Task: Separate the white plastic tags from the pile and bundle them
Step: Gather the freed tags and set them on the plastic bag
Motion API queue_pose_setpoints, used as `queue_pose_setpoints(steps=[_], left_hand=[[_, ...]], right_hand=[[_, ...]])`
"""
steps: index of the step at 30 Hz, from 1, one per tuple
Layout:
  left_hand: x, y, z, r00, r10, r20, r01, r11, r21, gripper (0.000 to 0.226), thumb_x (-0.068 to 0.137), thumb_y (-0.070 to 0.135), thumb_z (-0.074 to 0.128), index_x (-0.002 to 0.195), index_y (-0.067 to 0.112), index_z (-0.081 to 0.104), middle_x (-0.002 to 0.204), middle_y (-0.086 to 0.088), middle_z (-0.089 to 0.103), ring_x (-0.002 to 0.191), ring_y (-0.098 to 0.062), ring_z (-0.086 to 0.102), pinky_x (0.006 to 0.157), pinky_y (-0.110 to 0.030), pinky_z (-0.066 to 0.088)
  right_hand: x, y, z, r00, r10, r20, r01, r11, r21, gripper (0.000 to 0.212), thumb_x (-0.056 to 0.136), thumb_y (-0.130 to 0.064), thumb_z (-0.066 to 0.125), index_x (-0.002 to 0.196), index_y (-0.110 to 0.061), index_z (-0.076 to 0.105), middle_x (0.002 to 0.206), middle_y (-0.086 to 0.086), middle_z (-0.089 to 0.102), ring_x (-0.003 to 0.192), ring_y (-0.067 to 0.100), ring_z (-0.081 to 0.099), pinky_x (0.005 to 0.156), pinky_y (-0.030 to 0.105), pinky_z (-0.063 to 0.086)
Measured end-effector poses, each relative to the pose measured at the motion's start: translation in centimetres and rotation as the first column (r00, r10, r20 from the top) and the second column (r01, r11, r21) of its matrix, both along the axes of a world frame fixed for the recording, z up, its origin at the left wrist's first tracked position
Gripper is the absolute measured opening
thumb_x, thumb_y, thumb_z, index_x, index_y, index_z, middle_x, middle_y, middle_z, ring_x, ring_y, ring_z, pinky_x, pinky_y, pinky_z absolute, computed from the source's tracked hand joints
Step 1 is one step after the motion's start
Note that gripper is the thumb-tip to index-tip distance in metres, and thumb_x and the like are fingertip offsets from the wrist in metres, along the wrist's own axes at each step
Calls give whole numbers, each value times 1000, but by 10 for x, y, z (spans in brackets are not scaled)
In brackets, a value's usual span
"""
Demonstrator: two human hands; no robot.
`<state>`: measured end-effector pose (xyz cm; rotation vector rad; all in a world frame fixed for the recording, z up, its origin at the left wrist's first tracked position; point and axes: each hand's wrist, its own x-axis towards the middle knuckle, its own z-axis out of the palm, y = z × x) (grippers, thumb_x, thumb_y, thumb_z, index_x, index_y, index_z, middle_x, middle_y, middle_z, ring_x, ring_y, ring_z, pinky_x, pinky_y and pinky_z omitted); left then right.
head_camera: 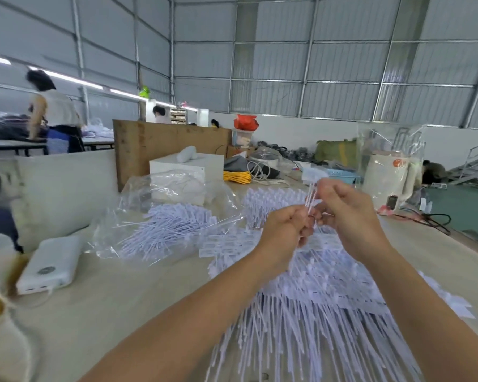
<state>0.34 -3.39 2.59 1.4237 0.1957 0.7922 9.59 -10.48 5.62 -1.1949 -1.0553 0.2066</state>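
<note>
— Nearest the camera, what lies on the table [138, 307]?

— White plastic tags [309, 307], a big loose pile with thin stems fanned toward the near edge and flat heads farther back. Both forearms reach out over it.

— And the hands?

— Raised together above the pile, close to touching. The left hand [283, 230] has its fingers curled and pinches the lower ends of a few tag stems [311, 199]. The right hand [348, 213] is curled round the same stems just beside it, and the heads stick up past the fingers.

— Anything else lying about?

— More tags [163, 230] on a clear plastic bag [116, 227] to the left, a white power bank [51, 264] at near left, a coil of yellow cord [236, 177] far back, and a white box [186, 168] behind the bag.
</note>
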Motion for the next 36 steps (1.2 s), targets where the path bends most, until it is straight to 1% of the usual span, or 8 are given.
queue_pose_setpoints(steps=[6,10,14,17,20,25,33,36], left_hand=[[13,-1,14,954,-103,283,216,890,-403,26,103,12,34,82,13,50,55,3,46,47,-9,41,50,-23,38],[-1,18,17,961,106,254,-125,991,57,24,101,13,40,84,14,57,55,9,44,43,-3,33,41,-14,30],[-38,75,15,779,558,286,-623,736,263,21,98,10,46,84,16,61,63,3,52,53,-4,45,49,-19,33],[-70,136,-7,583,809,81,-738,485,470,21,96,4,43,93,-2,63,94,-19,67,88,-31,60,69,-26,43],[-95,178,-32,372,909,-190,-573,386,723,20,90,0,44,90,-3,64,100,-25,65,96,-41,59,81,-40,45],[-106,207,-43,193,877,-441,-225,477,850,31,93,8,44,116,-5,60,120,-19,61,110,-32,58,85,-32,44],[-75,168,-11,-204,938,-279,166,314,935,33,88,32,51,119,22,58,134,-9,45,126,-29,39,101,-44,32],[-59,123,16,-44,998,-34,104,38,994,36,84,29,56,117,15,56,124,-11,44,117,-30,40,98,-44,32]], right_hand=[[3,-10,-17,989,-70,127,80,994,-70,44,75,-48,57,114,-29,56,106,-3,64,84,3,65,73,21,53],[8,-20,-49,933,226,280,-64,870,-488,58,70,-47,67,124,-35,47,111,-5,59,99,6,61,79,13,49],[14,-20,-66,779,339,527,90,772,-629,29,83,-34,70,108,-40,58,118,-9,51,110,1,48,92,10,35],[16,-17,-66,779,329,533,119,758,-641,21,89,-21,65,107,-31,63,116,-2,48,107,11,49,93,21,37],[16,-15,-69,780,339,526,107,756,-646,19,90,-19,62,107,-29,62,116,-6,46,108,9,48,93,21,36],[17,-14,-71,780,329,532,101,773,-626,18,90,-17,63,105,-28,63,115,-7,46,103,1,48,82,3,32],[15,-15,-71,780,327,534,107,771,-628,17,90,-20,62,106,-27,64,115,-10,44,103,2,48,82,3,33],[16,-16,-71,783,314,537,107,782,-614,18,90,-20,63,106,-26,65,114,-9,47,106,7,50,83,3,34]])
